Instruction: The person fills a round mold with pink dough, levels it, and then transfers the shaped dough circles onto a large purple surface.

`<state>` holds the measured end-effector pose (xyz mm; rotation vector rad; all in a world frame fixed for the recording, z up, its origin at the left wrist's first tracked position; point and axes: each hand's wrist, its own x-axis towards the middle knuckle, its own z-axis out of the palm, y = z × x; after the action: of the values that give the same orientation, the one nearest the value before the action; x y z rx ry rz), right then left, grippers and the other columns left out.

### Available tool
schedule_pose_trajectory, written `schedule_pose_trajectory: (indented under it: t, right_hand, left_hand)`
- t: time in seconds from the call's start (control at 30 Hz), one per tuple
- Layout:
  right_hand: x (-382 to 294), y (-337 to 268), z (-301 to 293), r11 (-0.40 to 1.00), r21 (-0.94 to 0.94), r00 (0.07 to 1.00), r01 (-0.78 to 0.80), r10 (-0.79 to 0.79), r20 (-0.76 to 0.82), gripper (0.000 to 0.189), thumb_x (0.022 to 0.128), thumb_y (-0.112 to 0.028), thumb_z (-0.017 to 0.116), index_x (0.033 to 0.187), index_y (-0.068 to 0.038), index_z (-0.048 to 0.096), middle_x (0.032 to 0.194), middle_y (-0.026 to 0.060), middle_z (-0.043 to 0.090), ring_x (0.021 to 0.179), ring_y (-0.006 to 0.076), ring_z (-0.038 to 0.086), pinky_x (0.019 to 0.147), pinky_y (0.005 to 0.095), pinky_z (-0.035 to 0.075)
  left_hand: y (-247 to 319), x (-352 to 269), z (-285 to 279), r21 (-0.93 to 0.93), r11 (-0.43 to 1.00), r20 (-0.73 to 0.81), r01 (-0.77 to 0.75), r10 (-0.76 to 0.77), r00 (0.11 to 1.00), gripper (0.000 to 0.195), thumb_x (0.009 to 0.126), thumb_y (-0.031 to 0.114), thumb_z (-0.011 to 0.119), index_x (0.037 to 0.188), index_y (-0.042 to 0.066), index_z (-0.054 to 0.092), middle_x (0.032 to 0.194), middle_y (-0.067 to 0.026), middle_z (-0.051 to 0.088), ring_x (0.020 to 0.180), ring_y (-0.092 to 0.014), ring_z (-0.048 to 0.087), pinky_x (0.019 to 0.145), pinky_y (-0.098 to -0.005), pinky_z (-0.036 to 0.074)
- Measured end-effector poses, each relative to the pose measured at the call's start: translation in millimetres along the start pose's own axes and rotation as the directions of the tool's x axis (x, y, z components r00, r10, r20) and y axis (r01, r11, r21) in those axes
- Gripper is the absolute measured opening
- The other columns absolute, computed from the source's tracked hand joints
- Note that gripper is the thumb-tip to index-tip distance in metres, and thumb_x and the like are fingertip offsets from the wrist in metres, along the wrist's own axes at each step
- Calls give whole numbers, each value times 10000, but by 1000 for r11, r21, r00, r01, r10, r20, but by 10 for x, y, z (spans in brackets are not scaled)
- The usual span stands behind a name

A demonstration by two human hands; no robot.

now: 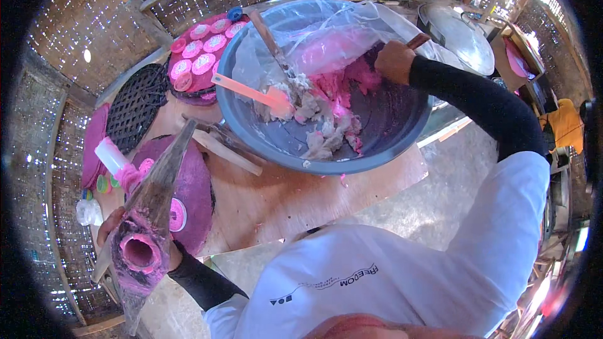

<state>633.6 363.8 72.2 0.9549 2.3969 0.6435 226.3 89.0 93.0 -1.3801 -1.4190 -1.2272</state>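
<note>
My left hand (110, 227) grips a wooden press (158, 188) with two tapered ends. The press partly covers the hand. Pink residue coats the rim of its round hole (140, 251). At the basin's right side, my right hand (395, 62) is closed around a wooden handle (418, 41); the tool's working end is hidden. The large grey-blue plastic basin (282, 162) contains pink dough (332, 87) and greyish-white dough (325, 141). A clear plastic sheet (339, 19) partly covers the pink dough. A pink spatula (249, 92) and a wooden-handled tool (266, 37) rest in the whitish dough.
Pink-and-white discs (204, 63) lie on a round tray at the back left. Nearby are a black woven mat (136, 103) and a purple round board (195, 183). A white cylinder (110, 155) projects beside the press. Wooden sticks (226, 150) lie before the basin on the plywood table (301, 197).
</note>
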Motion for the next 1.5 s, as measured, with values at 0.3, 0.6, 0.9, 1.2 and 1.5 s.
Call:
schedule_pose_trajectory:
  t: [0.3, 0.6, 0.9, 1.2, 1.5]
  right_hand:
    - [-54, 6, 54, 995, 80, 990, -61, 71, -123, 123, 650, -158, 554, 625, -70, 636, 633, 129, 612, 626, 268, 626, 552, 384, 489]
    - [-128, 60, -42, 995, 93, 995, 25, -16, -97, 119, 658, -153, 556, 637, -70, 639, 650, 131, 617, 617, 277, 624, 545, 396, 485]
    - [-298, -68, -69, 993, 71, 991, -99, 92, 94, 148, 630, -193, 581, 650, -60, 644, 666, 134, 622, 640, 278, 625, 560, 400, 480]
    - [-1082, -415, -1700, 692, 722, 901, 1, 313, -301, 172, 762, -129, 516, 882, -49, 610, 789, 167, 595, 736, 331, 581, 632, 381, 452]
    - [-644, -1616, -2710, 591, 722, 762, 358, 263, -592, 173, 737, -99, 585, 903, -69, 626, 675, 143, 592, 561, 269, 583, 504, 345, 422]
  left_hand:
    - [60, -110, 110, 288, 958, -15, -15, 21, 1000, 312, 790, 249, 567, 964, 3, 486, 888, -98, 494, 824, -219, 494, 755, -311, 396]
    - [225, 12, 157, 30, 999, 7, -44, 43, 999, 349, 768, 243, 603, 977, 3, 460, 870, -97, 498, 807, -201, 511, 751, -304, 424]
    - [64, 99, 207, -122, 991, -68, -54, 46, 997, 358, 744, 293, 629, 913, 11, 487, 846, -88, 501, 759, -204, 523, 682, -310, 435]
    - [-621, 64, 136, -208, 944, 204, 257, -215, 955, 304, 771, 277, 564, 932, 32, 484, 893, -102, 480, 836, -227, 498, 744, -304, 408]
    - [-574, 646, -77, -457, 794, 533, 401, -117, 838, 274, 704, 299, 628, 765, 59, 509, 736, -130, 503, 700, -303, 525, 613, -371, 403]
